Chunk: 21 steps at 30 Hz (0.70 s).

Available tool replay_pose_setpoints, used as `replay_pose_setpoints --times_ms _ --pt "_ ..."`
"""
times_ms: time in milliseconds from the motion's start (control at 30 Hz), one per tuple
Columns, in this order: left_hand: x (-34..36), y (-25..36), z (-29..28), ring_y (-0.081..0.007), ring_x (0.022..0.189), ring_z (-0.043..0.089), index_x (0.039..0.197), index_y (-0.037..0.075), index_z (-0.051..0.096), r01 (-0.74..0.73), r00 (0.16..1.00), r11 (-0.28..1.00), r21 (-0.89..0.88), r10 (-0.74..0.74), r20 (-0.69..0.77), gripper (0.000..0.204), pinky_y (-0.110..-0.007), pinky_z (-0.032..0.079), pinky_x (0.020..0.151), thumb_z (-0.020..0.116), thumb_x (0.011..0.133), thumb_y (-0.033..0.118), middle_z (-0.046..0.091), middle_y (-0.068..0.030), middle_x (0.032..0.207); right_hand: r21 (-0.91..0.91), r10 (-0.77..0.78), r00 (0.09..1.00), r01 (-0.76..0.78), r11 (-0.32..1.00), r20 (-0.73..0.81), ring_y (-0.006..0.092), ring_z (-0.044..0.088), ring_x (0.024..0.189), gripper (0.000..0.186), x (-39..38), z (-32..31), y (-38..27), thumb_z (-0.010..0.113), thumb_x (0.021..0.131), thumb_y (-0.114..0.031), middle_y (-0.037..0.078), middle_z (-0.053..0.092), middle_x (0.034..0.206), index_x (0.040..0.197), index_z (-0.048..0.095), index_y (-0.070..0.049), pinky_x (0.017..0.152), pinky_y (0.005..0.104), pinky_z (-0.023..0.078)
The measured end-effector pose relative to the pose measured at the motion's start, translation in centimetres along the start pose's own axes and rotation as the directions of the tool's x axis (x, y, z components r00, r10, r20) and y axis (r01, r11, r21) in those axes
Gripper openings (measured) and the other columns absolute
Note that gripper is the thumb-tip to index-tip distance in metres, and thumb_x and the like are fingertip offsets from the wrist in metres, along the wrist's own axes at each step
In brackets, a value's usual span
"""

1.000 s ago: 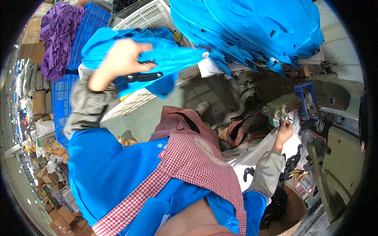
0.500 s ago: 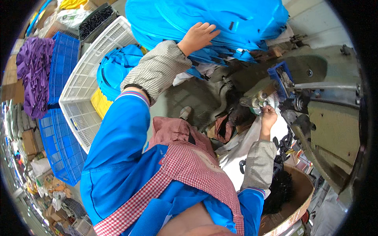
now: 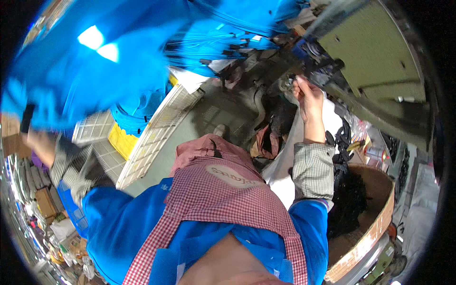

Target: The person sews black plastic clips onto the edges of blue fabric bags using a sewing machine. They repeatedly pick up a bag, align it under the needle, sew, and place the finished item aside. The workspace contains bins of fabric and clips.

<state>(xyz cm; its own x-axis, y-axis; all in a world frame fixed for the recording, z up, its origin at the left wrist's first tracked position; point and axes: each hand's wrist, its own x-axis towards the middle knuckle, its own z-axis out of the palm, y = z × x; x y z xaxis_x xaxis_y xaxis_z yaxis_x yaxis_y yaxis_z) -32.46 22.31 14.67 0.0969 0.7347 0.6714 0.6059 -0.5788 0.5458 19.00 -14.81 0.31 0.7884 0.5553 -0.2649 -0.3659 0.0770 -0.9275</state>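
Blue fabric (image 3: 109, 90) spreads across the upper left, raised and partly blurred, hiding part of the white basket. At its lower left edge, beside a dark tab (image 3: 27, 118), my left hand (image 3: 40, 145) is closed on the fabric; motion smears the fingers. More blue pieces with black tabs (image 3: 223, 42) lie stacked beyond. My right hand (image 3: 308, 97) is raised at the machine's near end, fingers pinched together by a small dark part (image 3: 290, 80). What the fingertips hold is too small to name.
A white plastic basket (image 3: 147, 142) holds blue pieces (image 3: 137, 111) and yellow material (image 3: 121, 141). The green machine (image 3: 375, 52) stands at right. Below it are black loops (image 3: 342, 140) and a cardboard box (image 3: 365, 247) of black material (image 3: 349, 204). A blue crate (image 3: 71, 209) stands at left.
My left hand has swept from the blue stack to the far left, drawing blue fabric across the basket. My right hand remains by the machine, still pinched. The whole view has shifted.
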Motion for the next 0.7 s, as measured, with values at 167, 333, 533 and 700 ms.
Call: replay_pose_setpoints --times_ms 167,333,533,700 --pt "-2.8 -2.0 -6.3 -0.0184 0.083 0.055 0.097 0.007 0.061 0.147 0.965 0.973 0.177 -0.18 0.189 0.019 -0.03 0.045 0.072 0.055 0.081 0.016 0.06 -0.0065 0.093 -0.1 -0.044 0.998 0.047 0.994 0.034 0.0075 0.055 0.057 0.023 0.0 0.9 -1.2 0.071 0.076 -0.017 0.007 0.064 0.074 0.083 0.064 0.004 0.053 0.0187 0.044" --pt "-8.4 8.0 4.2 -0.0172 0.09 0.055 0.1 0.003 0.061 0.415 0.645 0.89 -0.187 -0.143 0.751 0.023 -0.029 0.044 0.081 0.054 0.083 0.016 0.06 -0.0073 0.1 0.031 -0.231 0.971 0.233 0.972 -0.053 0.0079 0.048 0.059 0.018 -1.1 0.2 1.2 0.064 0.081 -0.012 0.0 0.052 0.073 0.092 0.054 -0.003 0.053 0.0214 0.043" --pt "-22.9 17.7 19.7 -0.0046 0.06 0.042 0.078 -0.004 0.062 0.517 -0.022 0.833 -0.199 0.245 0.969 0.034 -0.027 0.035 0.05 0.053 0.088 0.027 0.046 0.0037 0.058 0.555 -0.072 0.94 -0.133 0.821 0.333 0.028 0.039 0.121 0.045 -13.9 1.8 7.9 0.048 0.086 -0.02 0.015 0.043 0.126 0.127 0.038 -0.004 0.101 0.0387 0.03" --pt "-26.9 22.6 23.8 -0.0043 0.06 0.039 0.077 -0.004 0.056 0.448 0.088 0.83 -0.332 0.328 0.941 0.031 -0.026 0.035 0.051 0.055 0.088 0.025 0.045 0.0048 0.062 0.121 -0.17 0.944 0.211 0.97 -0.283 0.0167 0.049 0.104 0.049 -11.9 1.7 8.5 0.063 0.081 -0.007 0.009 0.051 0.115 0.124 0.039 -0.001 0.092 0.0326 0.038"
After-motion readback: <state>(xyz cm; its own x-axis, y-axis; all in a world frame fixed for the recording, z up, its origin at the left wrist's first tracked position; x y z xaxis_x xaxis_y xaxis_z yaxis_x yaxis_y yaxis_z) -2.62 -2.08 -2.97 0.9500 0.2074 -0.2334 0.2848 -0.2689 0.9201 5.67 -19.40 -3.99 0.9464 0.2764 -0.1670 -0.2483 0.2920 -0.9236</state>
